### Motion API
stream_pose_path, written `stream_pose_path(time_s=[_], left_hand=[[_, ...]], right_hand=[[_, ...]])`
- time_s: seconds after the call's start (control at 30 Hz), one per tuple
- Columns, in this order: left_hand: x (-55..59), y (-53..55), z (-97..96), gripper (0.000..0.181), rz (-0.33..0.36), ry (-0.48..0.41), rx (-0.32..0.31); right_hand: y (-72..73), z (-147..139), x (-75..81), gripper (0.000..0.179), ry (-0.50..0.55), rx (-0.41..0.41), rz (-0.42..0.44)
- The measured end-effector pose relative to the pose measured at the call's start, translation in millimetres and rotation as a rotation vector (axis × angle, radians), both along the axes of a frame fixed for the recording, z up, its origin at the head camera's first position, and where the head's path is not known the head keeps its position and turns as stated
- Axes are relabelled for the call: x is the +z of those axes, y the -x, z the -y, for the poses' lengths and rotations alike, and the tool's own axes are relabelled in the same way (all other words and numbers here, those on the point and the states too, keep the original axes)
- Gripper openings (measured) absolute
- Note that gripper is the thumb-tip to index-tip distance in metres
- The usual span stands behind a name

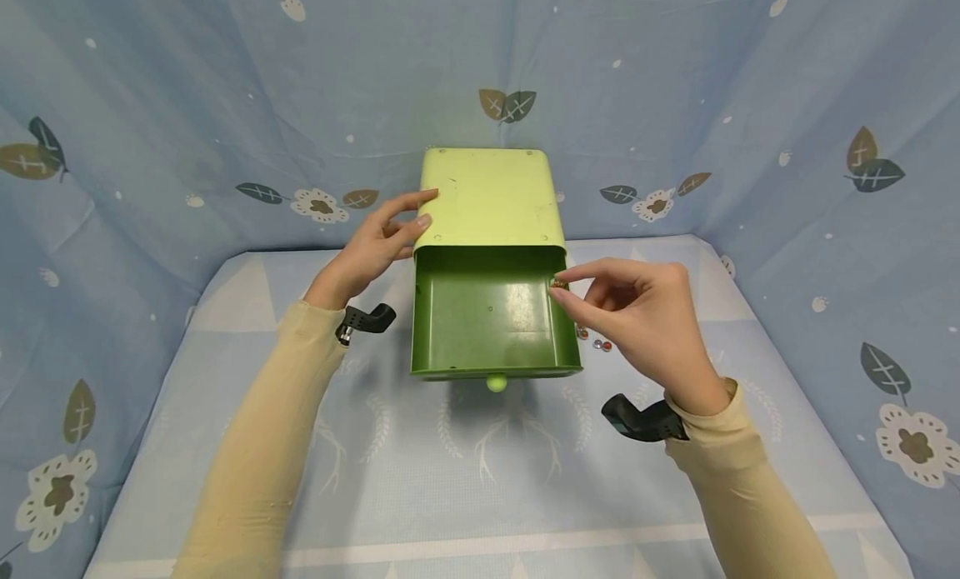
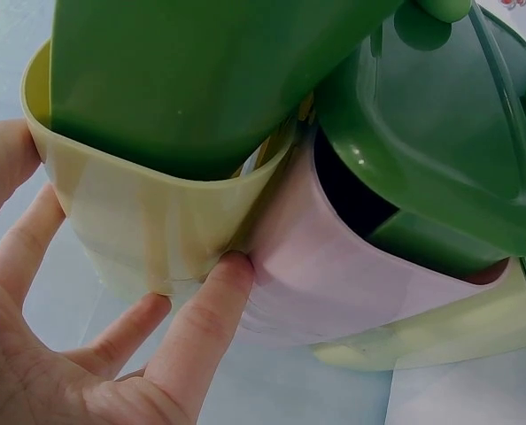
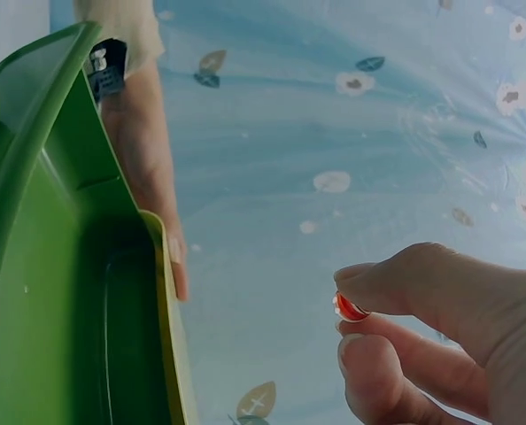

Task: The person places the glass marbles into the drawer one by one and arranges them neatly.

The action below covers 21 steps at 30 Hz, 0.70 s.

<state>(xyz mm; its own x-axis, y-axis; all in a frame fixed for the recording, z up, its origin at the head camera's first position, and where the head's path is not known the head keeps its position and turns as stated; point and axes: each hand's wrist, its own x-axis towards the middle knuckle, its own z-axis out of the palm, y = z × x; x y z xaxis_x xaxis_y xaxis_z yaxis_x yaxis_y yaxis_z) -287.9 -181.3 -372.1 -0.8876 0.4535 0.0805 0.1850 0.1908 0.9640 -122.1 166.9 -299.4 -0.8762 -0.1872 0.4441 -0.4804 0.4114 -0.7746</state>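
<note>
A light-green drawer cabinet [image 1: 487, 196] stands against the back of the table, its dark-green top drawer [image 1: 450, 329] pulled out towards me. My left hand [image 1: 372, 247] rests spread fingers against the cabinet's left side and top edge. In the left wrist view, a pink casing [image 2: 351, 274] of a lower tier shows beside the yellow-green one [image 2: 139, 212]. Between thumb and fingertips, my right hand [image 1: 637, 312] pinches a small clear-and-red glass marble [image 3: 348, 307], held right by the drawer's right wall. The fingertips partly cover it.
Several more red-and-clear marbles [image 1: 602, 345] lie on the table, just right of the drawer and below the right hand. A round green knob [image 1: 497, 383] juts from the drawer front. Blue patterned cloth [image 1: 360, 79] encloses the table at the back and sides.
</note>
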Motion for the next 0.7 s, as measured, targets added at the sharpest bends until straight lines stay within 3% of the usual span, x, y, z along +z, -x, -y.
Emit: stream_pose_path(time_s=[0.43,0.7], left_hand=[[-2.0,1.6,0.1,0.054,-0.011,0.000,0.000],[-3.5,2.8,0.9,0.054,-0.009,-0.007,-0.004]], right_hand=[[18.3,7,2.9,0.011,-0.027,-0.002,-0.080],[30.1,12,3.4,0.008,-0.046,0.010,-0.062]])
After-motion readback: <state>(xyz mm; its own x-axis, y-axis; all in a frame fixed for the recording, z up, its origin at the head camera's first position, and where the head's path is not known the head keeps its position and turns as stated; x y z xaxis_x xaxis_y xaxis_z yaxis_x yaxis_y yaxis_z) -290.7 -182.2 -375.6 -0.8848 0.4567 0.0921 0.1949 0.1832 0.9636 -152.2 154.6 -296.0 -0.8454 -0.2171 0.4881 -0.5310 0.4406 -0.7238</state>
